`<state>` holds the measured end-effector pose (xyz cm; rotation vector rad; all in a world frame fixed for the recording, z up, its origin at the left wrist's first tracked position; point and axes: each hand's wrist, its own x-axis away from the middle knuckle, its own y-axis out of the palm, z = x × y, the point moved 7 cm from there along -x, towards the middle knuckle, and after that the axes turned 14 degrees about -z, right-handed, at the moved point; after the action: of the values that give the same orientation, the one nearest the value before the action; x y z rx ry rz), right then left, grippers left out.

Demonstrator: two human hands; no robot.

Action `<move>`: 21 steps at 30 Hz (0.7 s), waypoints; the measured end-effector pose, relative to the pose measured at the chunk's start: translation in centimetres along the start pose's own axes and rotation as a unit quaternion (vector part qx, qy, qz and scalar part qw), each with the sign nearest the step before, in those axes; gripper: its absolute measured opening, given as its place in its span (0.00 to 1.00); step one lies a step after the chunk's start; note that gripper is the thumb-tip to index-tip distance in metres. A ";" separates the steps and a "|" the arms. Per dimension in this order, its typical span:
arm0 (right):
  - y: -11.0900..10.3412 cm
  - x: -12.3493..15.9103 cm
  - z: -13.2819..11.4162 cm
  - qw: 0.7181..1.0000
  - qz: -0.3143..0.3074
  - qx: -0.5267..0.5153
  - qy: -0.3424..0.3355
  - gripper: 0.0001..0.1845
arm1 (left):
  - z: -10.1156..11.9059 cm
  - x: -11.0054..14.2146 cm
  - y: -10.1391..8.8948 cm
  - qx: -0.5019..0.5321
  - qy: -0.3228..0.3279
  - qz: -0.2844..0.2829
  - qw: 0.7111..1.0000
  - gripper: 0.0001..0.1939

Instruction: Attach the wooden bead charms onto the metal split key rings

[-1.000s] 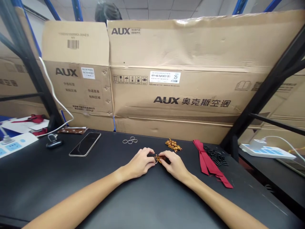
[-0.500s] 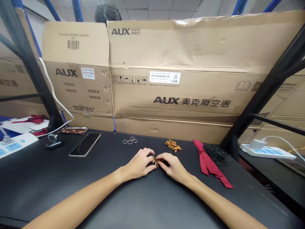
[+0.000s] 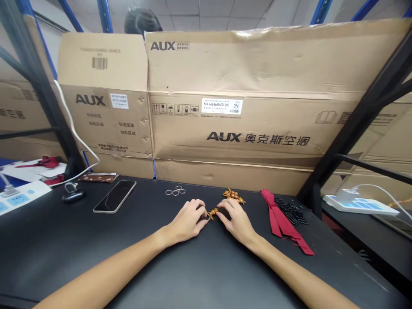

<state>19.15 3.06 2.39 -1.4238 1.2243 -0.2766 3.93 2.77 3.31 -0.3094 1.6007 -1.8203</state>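
My left hand [image 3: 189, 219] pinches a silver split ring [image 3: 206, 218] between thumb and fingers, just above the black table. A small amber-brown gourd-shaped charm [image 3: 213, 212] with a cord is at the ring's right side; whether the cord passes through the ring is too small to see. To the right, my right hand [image 3: 236, 217] has its thumb and forefinger apart, right at the charm's far end. I cannot tell whether these fingertips touch it. Behind my right hand lies a pile of similar brown charms [image 3: 234, 195], partly covered by the fingers.
Several silver rings [image 3: 175, 192] lie behind my left hand. At the right are red ribbon strips [image 3: 283, 223] and black clips or rings [image 3: 291, 211]. A phone [image 3: 115, 196], a black case [image 3: 73, 195] and a brown wrapper [image 3: 99, 177] are at the left. Cardboard [image 3: 231, 124] walls the back.
My right fingers have spread and drawn back slightly to the right, so the charm's body now shows between the hands. My left hand keeps its pinch on the ring.
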 end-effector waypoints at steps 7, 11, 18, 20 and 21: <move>0.9 0.0 -1.3 0.993 -0.114 0.017 -0.015 0.09 | 1.3 0.0 1.0 -0.069 0.047 -0.054 0.995 0.09; 1.5 0.1 -0.8 0.991 -0.134 0.025 -0.009 0.14 | -0.4 0.1 0.8 -0.067 -0.018 -0.037 0.997 0.18; 2.4 0.2 0.3 0.986 -0.165 0.029 0.015 0.22 | -2.0 0.3 1.3 -0.049 -0.035 -0.062 0.996 0.23; 2.6 0.3 0.4 0.984 -0.173 0.030 0.014 0.23 | -2.1 0.3 1.4 -0.039 -0.039 -0.067 0.996 0.24; 2.7 0.3 0.4 0.983 -0.178 0.030 0.014 0.24 | -2.1 0.3 1.5 -0.034 -0.041 -0.070 0.996 0.24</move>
<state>18.23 3.69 -0.08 -1.5878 0.9692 -0.5757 2.97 4.24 1.36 -0.5322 1.6220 -1.8339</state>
